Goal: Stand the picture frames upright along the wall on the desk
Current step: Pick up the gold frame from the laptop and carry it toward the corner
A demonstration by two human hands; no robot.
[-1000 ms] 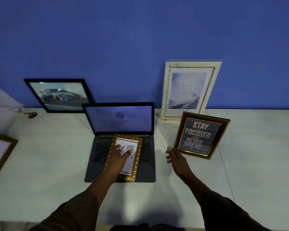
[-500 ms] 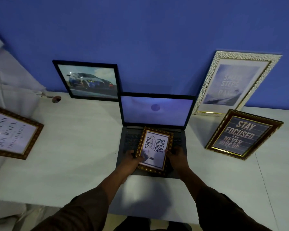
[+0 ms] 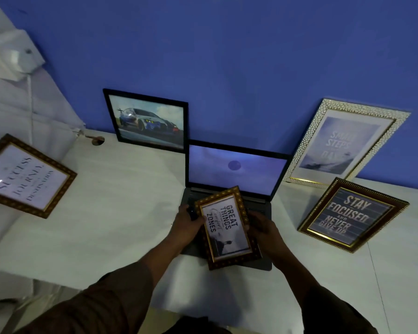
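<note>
A small gold-brown frame reading "Great things… zones" [image 3: 226, 227] is lifted above the laptop keyboard, held on both long sides. My left hand [image 3: 187, 224] grips its left edge and my right hand [image 3: 263, 227] grips its right edge. A black car-picture frame [image 3: 147, 120] and a white pebbled "Small steps" frame [image 3: 343, 143] lean upright against the blue wall. A dark "Stay focused" frame [image 3: 350, 214] stands tilted in front of the white one. A brown "Success… journey" frame [image 3: 25, 175] is at the far left.
An open laptop [image 3: 237, 172] sits mid-desk near the wall, its screen lit. The white desk [image 3: 111, 213] has a cable hole [image 3: 97, 140] at the back left. A white adapter and cable [image 3: 22, 59] hang on the pale left wall.
My right hand moved from beside the "Stay focused" frame to the small frame. Both hands lifted it off the laptop keyboard and tilted it. The view shifted left.
</note>
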